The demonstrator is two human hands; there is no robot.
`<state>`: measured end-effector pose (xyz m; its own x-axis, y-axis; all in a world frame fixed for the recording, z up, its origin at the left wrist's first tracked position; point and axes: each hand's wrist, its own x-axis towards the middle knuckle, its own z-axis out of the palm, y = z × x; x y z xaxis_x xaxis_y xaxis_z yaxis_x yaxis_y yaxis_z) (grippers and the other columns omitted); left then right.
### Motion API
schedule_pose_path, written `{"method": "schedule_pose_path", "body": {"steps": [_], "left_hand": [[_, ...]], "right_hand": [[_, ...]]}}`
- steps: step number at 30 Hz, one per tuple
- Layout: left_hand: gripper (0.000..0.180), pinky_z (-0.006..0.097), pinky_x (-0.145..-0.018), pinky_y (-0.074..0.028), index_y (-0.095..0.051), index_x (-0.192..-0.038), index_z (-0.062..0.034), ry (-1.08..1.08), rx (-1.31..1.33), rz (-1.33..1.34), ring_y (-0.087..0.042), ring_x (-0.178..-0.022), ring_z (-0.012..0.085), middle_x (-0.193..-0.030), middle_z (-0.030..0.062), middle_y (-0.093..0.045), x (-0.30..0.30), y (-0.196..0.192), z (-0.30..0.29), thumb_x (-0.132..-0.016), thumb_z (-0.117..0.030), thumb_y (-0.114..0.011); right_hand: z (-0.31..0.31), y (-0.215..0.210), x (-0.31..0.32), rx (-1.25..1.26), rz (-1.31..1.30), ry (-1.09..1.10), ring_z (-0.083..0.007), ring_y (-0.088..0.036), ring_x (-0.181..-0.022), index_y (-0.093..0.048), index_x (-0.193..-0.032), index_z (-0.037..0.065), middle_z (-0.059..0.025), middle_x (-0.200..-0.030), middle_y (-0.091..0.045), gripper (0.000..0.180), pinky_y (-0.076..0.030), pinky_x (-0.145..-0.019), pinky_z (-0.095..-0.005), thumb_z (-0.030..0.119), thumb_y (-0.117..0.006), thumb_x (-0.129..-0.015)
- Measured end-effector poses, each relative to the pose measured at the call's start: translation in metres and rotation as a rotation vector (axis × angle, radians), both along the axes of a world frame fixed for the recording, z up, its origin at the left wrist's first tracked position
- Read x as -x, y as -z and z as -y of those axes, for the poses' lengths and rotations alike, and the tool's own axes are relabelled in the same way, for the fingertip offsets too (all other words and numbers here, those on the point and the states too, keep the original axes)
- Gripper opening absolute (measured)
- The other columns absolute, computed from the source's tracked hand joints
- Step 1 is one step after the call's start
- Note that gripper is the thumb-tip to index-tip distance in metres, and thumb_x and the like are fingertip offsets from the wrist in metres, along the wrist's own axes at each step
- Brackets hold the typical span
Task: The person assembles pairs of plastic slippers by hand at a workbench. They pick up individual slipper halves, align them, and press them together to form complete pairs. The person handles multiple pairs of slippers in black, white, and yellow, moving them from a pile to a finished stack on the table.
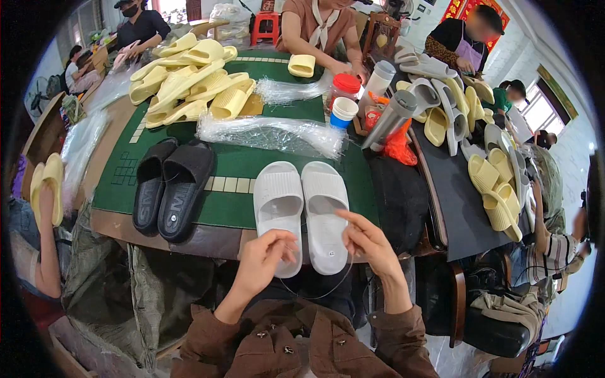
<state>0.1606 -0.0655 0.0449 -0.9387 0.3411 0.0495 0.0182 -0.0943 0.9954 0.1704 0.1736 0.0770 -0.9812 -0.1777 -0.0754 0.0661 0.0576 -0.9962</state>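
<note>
A pair of pale grey-white slide sandals lies side by side at the table's near edge, the left slide point(277, 184) and the right slide point(326, 184) with toes pointing away. My left hand point(268, 257) is closed in a pinch beside the heel of the left slide. Over the outer side of the right slide, my right hand point(373, 244) has its thumb and fingers drawn together, the index finger stretched forward. A thin clear plastic strand point(309, 297) sags in a curve between both hands, below the heels. Its ends are hidden in my fingers.
Black slides point(179, 173) lie to the left on the green mat point(236, 148). Bundles of clear plastic strands point(271, 133), a pile of yellow slides point(189, 82), a paper cup point(343, 112) and a grey flask point(392, 118) stand beyond. More slides point(485, 173) cover the right-hand table. Co-workers sit around.
</note>
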Motion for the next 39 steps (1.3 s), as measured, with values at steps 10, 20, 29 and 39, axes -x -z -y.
{"method": "schedule_pose_path", "body": {"steps": [10,20,29,39], "left_hand": [[0.020,0.021,-0.053,-0.038,-0.056,-0.100,0.0008,0.169,0.018,0.137,-0.047,-0.058,0.0064,-0.080,0.0046,-0.060,0.002,0.001,-0.014,-0.093,-0.001,-0.038],[0.019,0.021,-0.055,-0.040,-0.058,-0.102,0.0005,-0.064,0.142,-0.094,-0.048,-0.061,0.0056,-0.083,0.0030,-0.060,0.004,0.004,-0.007,-0.092,-0.001,-0.042],[0.024,0.023,-0.065,-0.046,-0.056,-0.113,0.0028,-0.061,0.046,0.042,-0.056,-0.071,0.0089,-0.100,0.0077,-0.062,0.002,0.013,-0.008,-0.094,-0.004,-0.044],[0.049,0.038,-0.095,-0.040,-0.039,-0.132,0.0061,-0.130,0.143,-0.111,-0.049,-0.115,0.0298,-0.124,0.0229,-0.049,0.022,0.030,-0.006,-0.090,-0.012,-0.054]], "right_hand": [[0.047,0.011,0.021,-0.214,-0.190,-0.127,-0.0082,-0.052,-0.062,-0.061,-0.112,0.001,-0.0057,-0.088,-0.066,0.030,-0.045,-0.059,-0.0240,0.001,-0.044,-0.089],[0.054,0.020,0.043,-0.137,-0.060,-0.070,-0.0052,-0.048,-0.057,-0.064,-0.102,-0.001,-0.0035,-0.081,-0.063,0.028,-0.040,-0.052,-0.0217,-0.001,-0.040,-0.086],[0.054,0.038,0.051,-0.050,0.009,-0.154,-0.0045,-0.047,-0.057,-0.061,-0.106,0.000,-0.0042,-0.082,-0.063,0.026,-0.037,-0.051,-0.0194,0.001,-0.041,-0.088],[0.015,0.044,0.045,-0.160,-0.011,0.033,-0.0080,-0.056,-0.063,-0.050,-0.111,-0.001,-0.0081,-0.086,-0.066,0.025,-0.044,-0.053,-0.0223,0.005,-0.055,-0.088]]}}
